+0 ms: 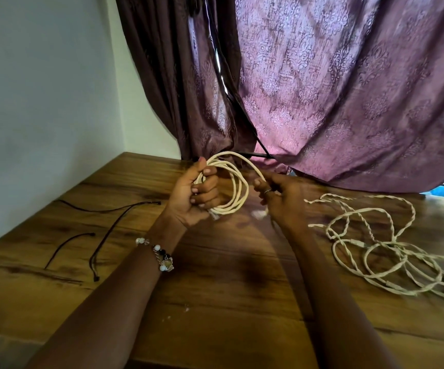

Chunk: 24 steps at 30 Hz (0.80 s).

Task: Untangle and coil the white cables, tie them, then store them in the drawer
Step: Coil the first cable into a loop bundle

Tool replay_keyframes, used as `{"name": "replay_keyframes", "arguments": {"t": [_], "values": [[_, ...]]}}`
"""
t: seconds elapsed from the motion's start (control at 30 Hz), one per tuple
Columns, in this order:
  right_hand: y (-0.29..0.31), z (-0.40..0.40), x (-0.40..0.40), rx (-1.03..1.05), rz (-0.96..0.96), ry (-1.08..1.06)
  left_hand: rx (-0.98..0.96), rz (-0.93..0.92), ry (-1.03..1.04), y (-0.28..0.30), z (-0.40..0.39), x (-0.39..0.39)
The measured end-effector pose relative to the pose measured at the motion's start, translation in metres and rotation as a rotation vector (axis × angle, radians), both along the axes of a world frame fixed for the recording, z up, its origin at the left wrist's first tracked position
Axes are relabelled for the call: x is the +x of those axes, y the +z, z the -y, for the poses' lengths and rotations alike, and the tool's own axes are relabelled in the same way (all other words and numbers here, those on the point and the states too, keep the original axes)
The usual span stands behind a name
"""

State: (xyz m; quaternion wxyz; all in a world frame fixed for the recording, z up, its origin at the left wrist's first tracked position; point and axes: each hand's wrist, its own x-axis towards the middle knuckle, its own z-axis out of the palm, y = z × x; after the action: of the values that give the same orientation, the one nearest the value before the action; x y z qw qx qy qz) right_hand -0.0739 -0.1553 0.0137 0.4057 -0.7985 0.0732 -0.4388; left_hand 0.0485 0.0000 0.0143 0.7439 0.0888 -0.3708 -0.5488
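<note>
A wooden table (215,288) fills the lower view, and everything else is placed against it. Nearest, two bare forearms reach in over its front edge; the left one wears a beaded bracelet (159,255) at the wrist. On the table's left part lie thin dark cords (103,235), loose and apart from the hands. On its right part lies a tangle of white cables (375,251), twisted strands and loops spread flat on the wood, just to the right of the right forearm.

Above the table's middle, the left hand (191,195) grips a coiled white cable (234,187), fingers curled round the bundled loops and thumb pointing up along them; a connector end shows at the bottom of the coil. The right hand (276,195) is beside the coil, its fingers bent and pinching the outer strand where it arcs over from the top; a ring sits on one finger. The hand is blurred, so the exact finger placement is unclear.

Behind the table's far edge hangs a purple patterned curtain (335,89), and a pale wall (42,89) stands behind the table's left part.
</note>
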Motion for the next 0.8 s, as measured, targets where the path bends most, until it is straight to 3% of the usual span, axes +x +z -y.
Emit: {"name": "replay_keyframes", "arguments": {"t": [0.13,0.23,0.33,0.5,0.6,0.8], "values": [[-0.011,-0.008,0.016,0.09,-0.005,0.087,0.001,-0.038,0.092,-0.003,0.002,0.001],[-0.017,-0.008,0.019,0.065,0.016,-0.029,0.045,-0.056,0.212,-0.002,0.005,-0.003],[-0.012,-0.013,0.013,-0.068,0.03,-0.175,0.102,-0.103,0.349,-0.001,0.009,-0.009],[0.003,-0.01,0.001,-0.549,-0.148,0.064,0.076,-0.271,0.497,0.002,0.005,0.001],[0.008,-0.016,0.0,-0.811,-0.249,0.019,0.061,-0.316,0.541,0.003,-0.001,0.009],[0.021,-0.028,-0.009,-0.829,-0.015,-0.276,0.19,-0.223,0.563,0.004,-0.002,0.01]]}}
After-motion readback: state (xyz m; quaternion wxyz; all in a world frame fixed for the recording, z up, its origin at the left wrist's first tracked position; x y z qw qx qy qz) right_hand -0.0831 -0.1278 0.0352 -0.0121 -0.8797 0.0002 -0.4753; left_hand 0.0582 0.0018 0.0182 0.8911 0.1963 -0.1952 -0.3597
